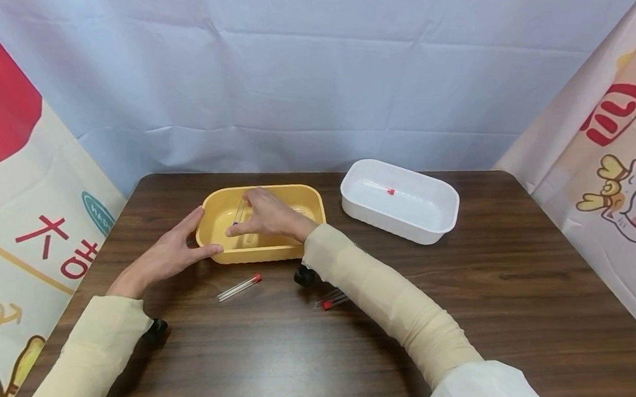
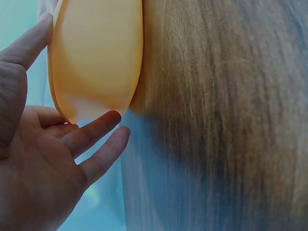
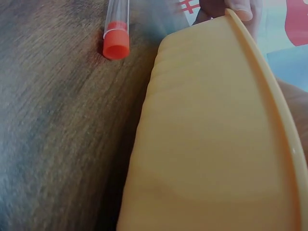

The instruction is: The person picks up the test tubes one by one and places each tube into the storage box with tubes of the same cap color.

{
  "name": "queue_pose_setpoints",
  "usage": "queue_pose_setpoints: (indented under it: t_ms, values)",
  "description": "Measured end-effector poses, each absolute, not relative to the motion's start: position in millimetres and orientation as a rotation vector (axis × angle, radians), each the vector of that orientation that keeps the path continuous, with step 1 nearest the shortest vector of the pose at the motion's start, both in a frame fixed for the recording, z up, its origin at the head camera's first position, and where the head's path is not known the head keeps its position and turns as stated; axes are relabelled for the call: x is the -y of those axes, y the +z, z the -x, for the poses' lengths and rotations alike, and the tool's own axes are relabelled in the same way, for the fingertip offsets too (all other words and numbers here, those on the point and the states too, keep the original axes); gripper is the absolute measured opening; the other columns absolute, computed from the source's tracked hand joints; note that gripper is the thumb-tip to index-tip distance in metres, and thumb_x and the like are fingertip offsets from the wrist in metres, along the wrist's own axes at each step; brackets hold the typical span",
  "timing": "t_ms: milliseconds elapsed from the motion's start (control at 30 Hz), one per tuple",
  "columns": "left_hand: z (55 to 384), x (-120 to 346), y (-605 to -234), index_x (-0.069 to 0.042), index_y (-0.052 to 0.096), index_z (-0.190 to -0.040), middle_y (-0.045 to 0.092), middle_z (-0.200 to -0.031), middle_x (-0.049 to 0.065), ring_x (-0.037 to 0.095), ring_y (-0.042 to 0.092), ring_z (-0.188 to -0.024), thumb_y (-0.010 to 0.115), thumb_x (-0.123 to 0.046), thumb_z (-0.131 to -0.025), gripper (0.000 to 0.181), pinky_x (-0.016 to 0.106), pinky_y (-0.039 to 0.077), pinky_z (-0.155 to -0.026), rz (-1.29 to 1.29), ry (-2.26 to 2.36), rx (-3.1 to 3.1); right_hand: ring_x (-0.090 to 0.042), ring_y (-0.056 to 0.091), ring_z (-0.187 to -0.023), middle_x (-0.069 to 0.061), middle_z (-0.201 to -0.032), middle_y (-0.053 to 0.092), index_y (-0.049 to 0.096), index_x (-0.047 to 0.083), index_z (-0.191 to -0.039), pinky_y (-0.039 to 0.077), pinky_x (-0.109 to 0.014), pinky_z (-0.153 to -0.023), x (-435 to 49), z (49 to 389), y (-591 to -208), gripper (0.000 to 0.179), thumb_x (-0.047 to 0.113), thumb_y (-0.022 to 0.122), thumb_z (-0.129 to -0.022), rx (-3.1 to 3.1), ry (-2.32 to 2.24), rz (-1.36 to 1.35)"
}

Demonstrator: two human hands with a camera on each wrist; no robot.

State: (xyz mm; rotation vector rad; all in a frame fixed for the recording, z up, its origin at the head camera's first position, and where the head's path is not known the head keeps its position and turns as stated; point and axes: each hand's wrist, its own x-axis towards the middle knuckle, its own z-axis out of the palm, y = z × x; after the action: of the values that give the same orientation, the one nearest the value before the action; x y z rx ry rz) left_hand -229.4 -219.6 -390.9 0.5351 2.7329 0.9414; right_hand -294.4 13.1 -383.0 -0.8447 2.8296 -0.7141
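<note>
The left hand (image 1: 171,250) touches the left end of the yellow box (image 1: 272,255), fingers spread wide; only the left wrist view shows its palm. Inside the box, seen only in the head view, a clear tube (image 1: 240,211) runs near to far, blue end pointing near. The right hand (image 1: 271,214) bends beside it; I cannot tell if it grips.

Left hand (image 1: 172,250) held spread at left; right arm (image 1: 390,302) extended far and leftward, right hand (image 1: 272,216) angled down.
</note>
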Motion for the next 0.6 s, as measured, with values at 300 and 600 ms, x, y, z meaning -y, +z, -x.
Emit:
queue_pose_setpoints:
  t_ms: [300,600]
  values:
    - [229.2,217.8,-391.2,-0.012,0.004,-0.15,0.004,-0.155,0.005,0.03,0.012,-0.139,0.06,-0.061,-0.08,0.103,0.055,0.02,-0.106,-0.526,0.943,-2.739,-0.019,0.042,-0.12,-0.008,-0.131,0.047,0.04,0.002,-0.138,0.037,-0.029,-0.098,-8.6,294.8,-387.6,0.106,0.075,0.063,-0.064,-2.845,-0.642,0.824]
    - [230.1,220.1,-392.8,-0.012,0.004,-0.15,0.004,-0.155,0.004,0.029,0.011,-0.139,0.059,-0.061,-0.08,0.101,0.054,0.02,-0.106,-0.536,0.943,-2.745,-0.021,0.038,-0.125,-0.01,-0.132,0.048,0.039,0.002,-0.139,0.033,-0.031,-0.102,-9.3,293.1,-388.9,0.104,0.072,0.064,-0.066,-2.836,-0.581,0.821]
